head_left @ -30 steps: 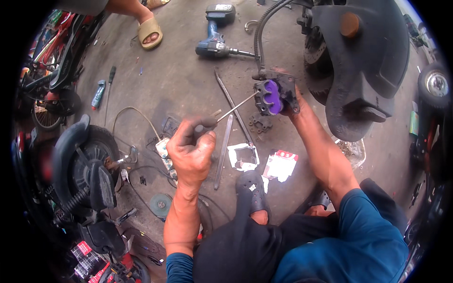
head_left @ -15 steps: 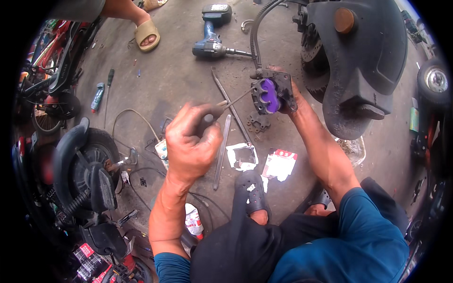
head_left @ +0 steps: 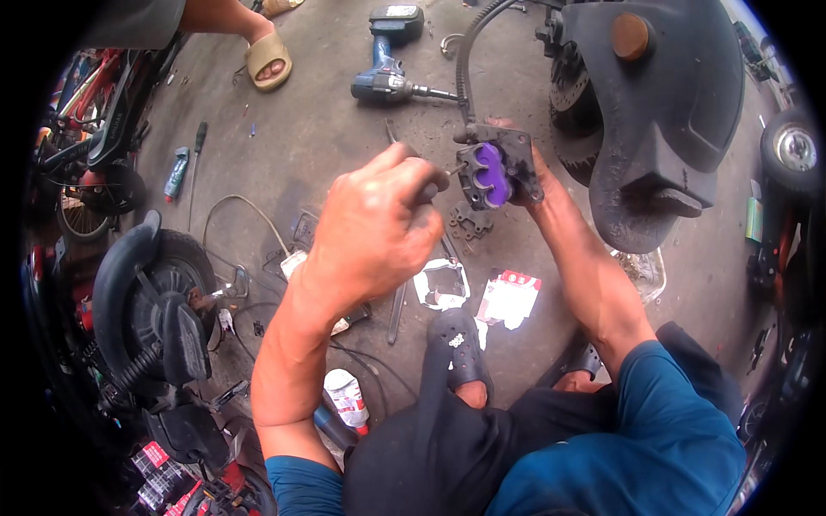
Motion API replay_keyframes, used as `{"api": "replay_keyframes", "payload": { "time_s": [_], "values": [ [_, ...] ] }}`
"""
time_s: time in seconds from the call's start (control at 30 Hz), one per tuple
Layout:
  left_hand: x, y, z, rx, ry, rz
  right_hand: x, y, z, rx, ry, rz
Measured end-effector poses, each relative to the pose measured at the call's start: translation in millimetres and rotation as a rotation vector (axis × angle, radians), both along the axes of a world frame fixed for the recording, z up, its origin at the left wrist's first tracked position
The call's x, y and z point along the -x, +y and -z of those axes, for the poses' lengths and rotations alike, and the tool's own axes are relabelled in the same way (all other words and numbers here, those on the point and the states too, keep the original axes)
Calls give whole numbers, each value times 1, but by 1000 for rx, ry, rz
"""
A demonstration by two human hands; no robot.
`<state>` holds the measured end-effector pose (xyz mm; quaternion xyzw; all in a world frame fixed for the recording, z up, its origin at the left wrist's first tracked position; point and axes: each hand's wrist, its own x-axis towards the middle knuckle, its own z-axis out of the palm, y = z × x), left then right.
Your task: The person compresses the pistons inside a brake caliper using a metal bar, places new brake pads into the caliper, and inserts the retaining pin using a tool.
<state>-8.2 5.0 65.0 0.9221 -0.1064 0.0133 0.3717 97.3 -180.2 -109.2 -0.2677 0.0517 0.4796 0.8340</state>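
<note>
My right hand (head_left: 537, 193), mostly hidden behind it, grips a dark, dirty brake caliper (head_left: 490, 176) with purple colour in its middle and a hose (head_left: 469, 73) running up from it. My left hand (head_left: 374, 224) is closed round a thin-shafted tool (head_left: 454, 172), whose tip reaches the caliper's left side. The fingers cover most of that tool. Just below the caliper, a small dark metal plate with holes (head_left: 471, 222) lies on the ground.
A black fender (head_left: 662, 95) with a wheel and brake disc stands at the right. A blue cordless impact wrench (head_left: 383, 82) lies ahead, beyond the caliper. Torn packaging (head_left: 509, 298) lies before my foot. At far left are a screwdriver (head_left: 200, 142) and a person's sandalled foot (head_left: 268, 62).
My left hand has moved right and forward, closer to the caliper, covering more of the tool and the bars on the ground. The caliper and right hand have hardly moved.
</note>
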Motion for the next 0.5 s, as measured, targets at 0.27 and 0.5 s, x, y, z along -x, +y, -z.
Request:
{"api": "replay_keyframes", "payload": {
  "time_s": [0.27, 0.5],
  "values": [
    [-5, -3, 6, 343, 275, -282, 7, 5, -13, 74, 10, 91],
    [-3, 1, 13, 52, -43, -12, 4, 4, -11, 36, -2, 53]
  ]
}}
